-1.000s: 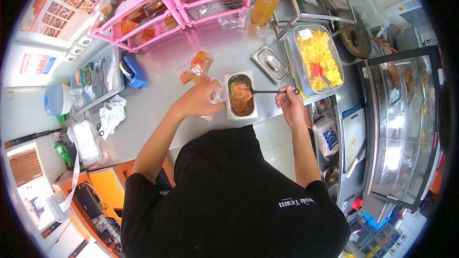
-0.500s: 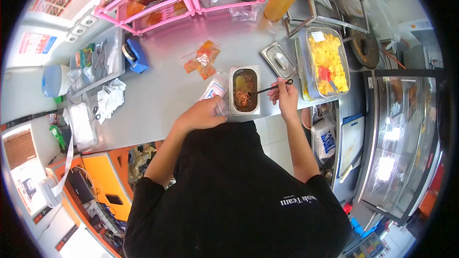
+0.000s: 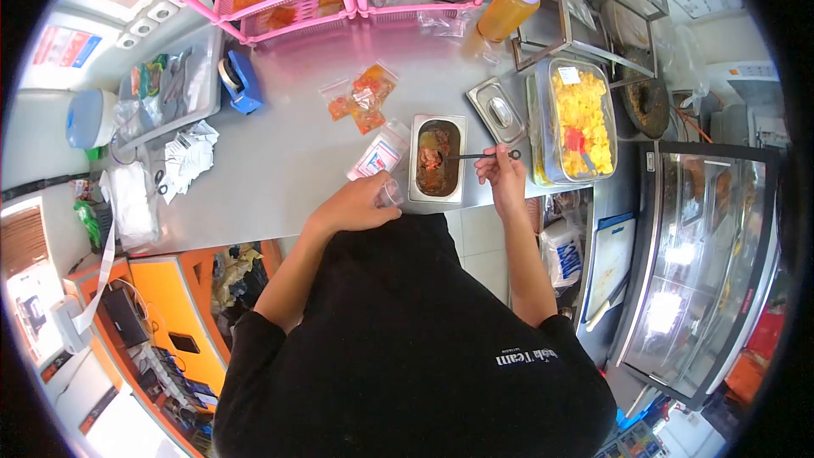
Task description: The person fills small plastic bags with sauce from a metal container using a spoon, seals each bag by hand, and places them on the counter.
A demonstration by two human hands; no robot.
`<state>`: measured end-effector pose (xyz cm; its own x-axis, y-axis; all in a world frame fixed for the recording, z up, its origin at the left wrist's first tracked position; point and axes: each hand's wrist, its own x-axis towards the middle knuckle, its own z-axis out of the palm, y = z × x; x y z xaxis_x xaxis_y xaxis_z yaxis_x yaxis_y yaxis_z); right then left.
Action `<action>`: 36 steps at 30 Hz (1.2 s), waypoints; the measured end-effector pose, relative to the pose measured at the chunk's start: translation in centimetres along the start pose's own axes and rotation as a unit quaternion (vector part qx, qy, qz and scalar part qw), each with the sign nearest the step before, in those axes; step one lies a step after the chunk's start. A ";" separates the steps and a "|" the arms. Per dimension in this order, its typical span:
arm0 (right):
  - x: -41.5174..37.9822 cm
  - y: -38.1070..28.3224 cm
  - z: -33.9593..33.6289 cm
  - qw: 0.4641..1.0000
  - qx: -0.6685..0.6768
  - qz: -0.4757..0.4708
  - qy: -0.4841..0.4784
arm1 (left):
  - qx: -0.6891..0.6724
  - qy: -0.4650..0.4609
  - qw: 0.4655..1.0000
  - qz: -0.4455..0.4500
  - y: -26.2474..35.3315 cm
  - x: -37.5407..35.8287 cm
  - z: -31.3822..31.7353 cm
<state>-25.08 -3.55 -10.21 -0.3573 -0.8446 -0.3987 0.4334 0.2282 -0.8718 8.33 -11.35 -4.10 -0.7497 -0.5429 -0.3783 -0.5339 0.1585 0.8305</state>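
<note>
My right hand [image 3: 505,178] grips the dark handle of a spoon [image 3: 479,156]. The spoon's head is in a steel container [image 3: 415,165] of reddish-brown, oily chunky food [image 3: 433,178]. Left of the container, my left hand [image 3: 360,203] has its fingers closed round a small clear plastic bag [image 3: 388,194], its mouth held apart. A pack of clear bags with a red and blue label [image 3: 377,153] lies just beyond that hand. Farther back are several small bags filled with orange-red food [image 3: 370,93]. The steel lid [image 3: 497,111] rests right of the container.
A clear tub of yellow pieces [image 3: 582,123] with a red utensil stands at right. At the back are pink racks [image 3: 292,17], a squeeze bottle [image 3: 507,13] and a metal frame [image 3: 585,51]. A blue tape dispenser [image 3: 242,83] and crumpled papers [image 3: 188,159] are at left.
The spoon's head has moved deeper into the container, toward its middle, and its handle lies flatter. My left hand keeps the bag in nearly the same place. The camera view has shifted slightly.
</note>
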 end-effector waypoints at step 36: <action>-0.4 0.1 0.2 0.993 -0.053 -0.105 0.009 | 0.018 0.042 0.999 0.001 0.7 -0.7 1.8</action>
<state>-24.79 -3.32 -10.07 -0.4461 -0.8703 -0.2085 0.2583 0.0978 -0.9611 7.78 -9.41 -4.00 -0.7159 -0.6097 -0.3402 -0.5480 0.1888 0.8149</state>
